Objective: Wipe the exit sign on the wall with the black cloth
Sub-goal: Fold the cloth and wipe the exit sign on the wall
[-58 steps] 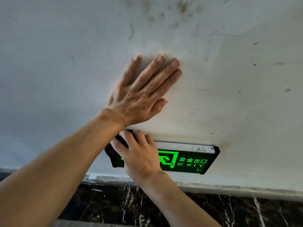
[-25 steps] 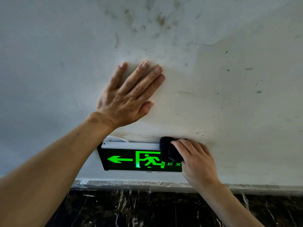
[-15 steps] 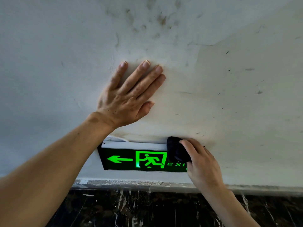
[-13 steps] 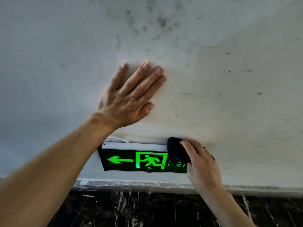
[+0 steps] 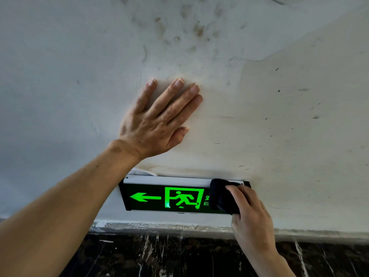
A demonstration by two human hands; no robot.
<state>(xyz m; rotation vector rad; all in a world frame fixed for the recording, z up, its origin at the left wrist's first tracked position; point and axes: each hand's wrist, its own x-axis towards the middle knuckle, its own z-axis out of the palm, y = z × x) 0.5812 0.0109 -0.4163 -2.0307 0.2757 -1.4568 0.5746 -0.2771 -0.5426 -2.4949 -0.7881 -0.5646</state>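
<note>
While the left hand (image 5: 157,120) lies flat and open on the wall (image 5: 279,116), fingers spread and palm pressed to the plaster just above the sign, it appears to serve as a brace for a person leaning in close. Low on that wall, just above a dark, white-veined marble skirting (image 5: 179,256), sits the exit sign (image 5: 165,196): a long, shallow box with a pale metal strip along its top edge and a glossy black face lit with a green arrow and running figure. The right hand (image 5: 251,214) is closed around the black cloth (image 5: 221,196), a bunched wad of soft, fuzzy fabric, and presses it against the sign's right end, covering most of the lettering there. Bunching likely gives a firm pad for rubbing the smooth panel. Rough and matte, the wall is off-white with brownish stains above and small dark specks to the right.
</note>
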